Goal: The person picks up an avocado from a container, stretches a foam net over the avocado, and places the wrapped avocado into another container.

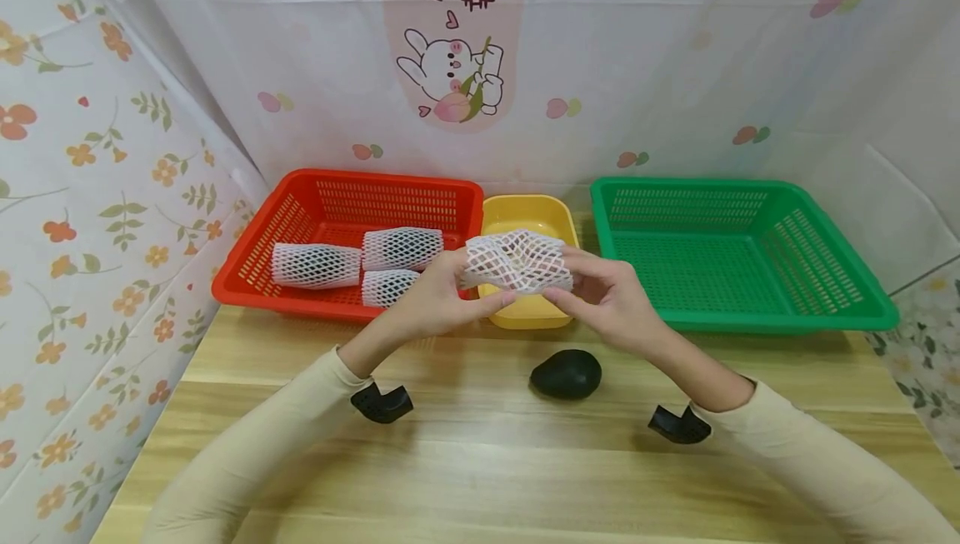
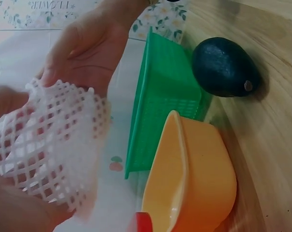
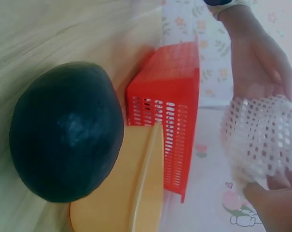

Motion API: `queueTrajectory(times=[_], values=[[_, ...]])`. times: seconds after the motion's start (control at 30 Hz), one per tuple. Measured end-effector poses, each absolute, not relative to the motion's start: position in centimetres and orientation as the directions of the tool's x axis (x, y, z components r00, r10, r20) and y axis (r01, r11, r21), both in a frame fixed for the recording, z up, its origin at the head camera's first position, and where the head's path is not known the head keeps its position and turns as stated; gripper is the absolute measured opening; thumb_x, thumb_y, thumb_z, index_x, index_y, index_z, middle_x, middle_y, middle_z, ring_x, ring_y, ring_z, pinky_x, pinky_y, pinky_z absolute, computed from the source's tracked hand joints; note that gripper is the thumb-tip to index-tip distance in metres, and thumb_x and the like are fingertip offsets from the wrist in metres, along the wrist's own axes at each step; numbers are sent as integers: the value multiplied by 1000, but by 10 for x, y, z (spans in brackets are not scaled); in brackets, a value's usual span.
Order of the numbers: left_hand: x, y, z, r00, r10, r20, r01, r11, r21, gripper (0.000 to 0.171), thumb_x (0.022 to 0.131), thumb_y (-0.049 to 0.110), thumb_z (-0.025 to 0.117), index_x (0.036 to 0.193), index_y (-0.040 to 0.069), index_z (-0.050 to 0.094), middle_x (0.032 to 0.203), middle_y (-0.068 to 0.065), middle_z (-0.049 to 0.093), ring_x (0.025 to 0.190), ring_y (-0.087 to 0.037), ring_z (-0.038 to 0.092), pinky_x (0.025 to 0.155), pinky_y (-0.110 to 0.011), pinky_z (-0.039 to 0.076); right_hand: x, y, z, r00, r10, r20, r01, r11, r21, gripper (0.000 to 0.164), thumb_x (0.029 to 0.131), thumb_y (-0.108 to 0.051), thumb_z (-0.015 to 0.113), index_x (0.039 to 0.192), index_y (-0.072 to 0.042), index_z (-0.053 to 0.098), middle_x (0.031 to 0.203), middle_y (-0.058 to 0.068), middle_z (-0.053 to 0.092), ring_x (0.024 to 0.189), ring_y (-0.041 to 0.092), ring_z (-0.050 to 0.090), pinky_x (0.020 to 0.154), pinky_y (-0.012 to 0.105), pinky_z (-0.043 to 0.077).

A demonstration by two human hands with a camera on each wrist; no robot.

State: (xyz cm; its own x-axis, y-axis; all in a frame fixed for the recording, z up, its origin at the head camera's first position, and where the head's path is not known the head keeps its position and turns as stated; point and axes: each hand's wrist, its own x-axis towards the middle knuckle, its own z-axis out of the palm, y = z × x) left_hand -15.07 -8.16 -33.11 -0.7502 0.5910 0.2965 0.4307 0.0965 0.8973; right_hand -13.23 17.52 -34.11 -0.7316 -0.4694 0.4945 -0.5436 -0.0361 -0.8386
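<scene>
A white foam fruit net (image 1: 517, 262) is stretched sideways between both hands, above the yellow bin. My left hand (image 1: 442, 298) grips its left end, with the thumb along the lower edge. At the other end, my right hand (image 1: 611, 294) pinches the net between thumb and fingers. The mesh looks flattened, and no fruit shows inside it. On the table below the hands lies a dark green avocado (image 1: 567, 374), bare of any net; it also appears large in the right wrist view, as the avocado (image 3: 66, 130) nearest that camera.
The red basket (image 1: 300, 304) at the back left holds several netted fruits (image 1: 317, 266). Beside it stands the yellow bin (image 1: 528, 321), partly behind the net. A green basket (image 1: 742, 277) stands at the back right. Behind them hangs a printed cloth (image 1: 660, 52).
</scene>
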Motion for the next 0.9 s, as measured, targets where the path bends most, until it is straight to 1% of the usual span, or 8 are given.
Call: queueTrajectory(times=[0.23, 0.33, 0.4, 0.47, 0.57, 0.67, 0.77, 0.9], values=[[-153, -86, -337, -803, 494, 335, 431, 92, 898, 34, 91, 7, 77, 122, -2, 66, 115, -5, 71, 100, -19, 66, 86, -35, 56, -129, 181, -342, -773, -387, 503, -553, 24, -833, 19, 89, 12, 70, 108, 11, 67, 101, 17, 67, 80, 23, 65, 68, 25, 57], [-152, -91, -336, -807, 486, 336, 424, 80, 902, 32, 91, 5, 76, 121, -1, 66, 114, -5, 71, 99, -19, 66, 84, -35, 56, -128, 189, -342, -767, -406, 497, -571, 78, -817, 19, 88, 11, 72, 106, 7, 68, 101, 16, 68, 85, 23, 66, 74, 27, 58], [-152, -95, -336, -811, 477, 339, 419, 68, 905, 31, 91, 5, 76, 120, -1, 67, 113, -5, 71, 99, -19, 66, 84, -35, 56, -127, 198, -343, -747, -464, 477, -607, 180, -774, 24, 85, 9, 77, 107, 2, 70, 101, 11, 70, 87, 23, 67, 78, 28, 57], [-152, -99, -335, -814, 469, 344, 412, 48, 910, 31, 91, 4, 76, 120, -2, 66, 113, -6, 70, 100, -20, 66, 84, -35, 56, -126, 207, -346, -705, -577, 412, -653, 303, -694, 30, 85, 2, 81, 111, -5, 70, 106, 3, 70, 93, 20, 66, 83, 28, 55], [-151, -104, -336, -819, 452, 354, 409, 27, 912, 32, 89, 1, 75, 120, -4, 65, 113, -9, 70, 100, -23, 66, 83, -35, 57, -120, 216, -354, -615, -752, 237, -735, 438, -518, 42, 84, -15, 85, 122, -11, 67, 120, -2, 66, 107, 19, 62, 89, 33, 54], [-151, -108, -338, -816, 442, 374, 419, 6, 908, 34, 88, -3, 75, 120, -6, 65, 113, -11, 69, 100, -24, 66, 82, -36, 57, -110, 219, -364, -563, -825, 50, -765, 498, -408, 55, 85, -28, 85, 132, -11, 62, 132, 2, 59, 119, 22, 57, 94, 41, 52], [-153, -110, -340, -807, 435, 401, 438, -16, 899, 34, 87, -6, 74, 120, -7, 64, 114, -12, 69, 100, -25, 66, 82, -36, 57, -103, 220, -373, -571, -820, -52, -754, 548, -362, 64, 82, -29, 88, 136, -11, 59, 135, 7, 56, 122, 27, 54, 96, 45, 50], [-153, -112, -341, -812, 420, 406, 442, -12, 897, 34, 88, -6, 73, 120, -7, 63, 114, -13, 68, 99, -26, 65, 80, -35, 57, -102, 220, -381, -593, -800, -88, -738, 584, -337, 69, 80, -26, 90, 139, -10, 57, 135, 11, 56, 121, 29, 54, 97, 46, 50]])
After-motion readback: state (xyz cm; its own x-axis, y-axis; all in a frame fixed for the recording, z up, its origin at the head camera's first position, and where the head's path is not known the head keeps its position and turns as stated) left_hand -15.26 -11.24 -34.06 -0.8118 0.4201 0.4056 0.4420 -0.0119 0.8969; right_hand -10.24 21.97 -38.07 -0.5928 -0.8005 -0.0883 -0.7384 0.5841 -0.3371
